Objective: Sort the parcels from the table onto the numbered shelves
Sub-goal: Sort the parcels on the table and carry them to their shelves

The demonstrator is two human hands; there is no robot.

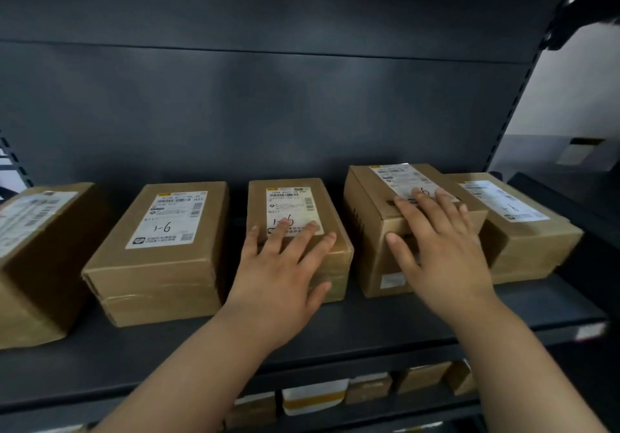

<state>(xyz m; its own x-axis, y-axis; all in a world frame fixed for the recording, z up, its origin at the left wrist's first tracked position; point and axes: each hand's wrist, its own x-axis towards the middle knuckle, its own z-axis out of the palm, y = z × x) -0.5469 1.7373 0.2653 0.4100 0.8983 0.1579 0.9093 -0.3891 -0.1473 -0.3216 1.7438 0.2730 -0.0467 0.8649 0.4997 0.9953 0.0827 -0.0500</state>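
Several brown cardboard parcels with white labels stand in a row on a dark metal shelf (369, 328). My left hand (285, 264) lies flat with spread fingers on the front top of the middle parcel (292, 194), whose label reads 1-6. My right hand (443, 248) rests with straight fingers on the taller parcel (369, 231) to the right, covering part of its label. Another 1-6 parcel (161, 251) sits left of the middle one.
A big parcel (37, 258) stands at the far left and a low one (530, 231) at the far right, tight against the taller parcel. The shelf's back panel (268, 113) rises behind. More parcels (369, 389) fill the shelf below.
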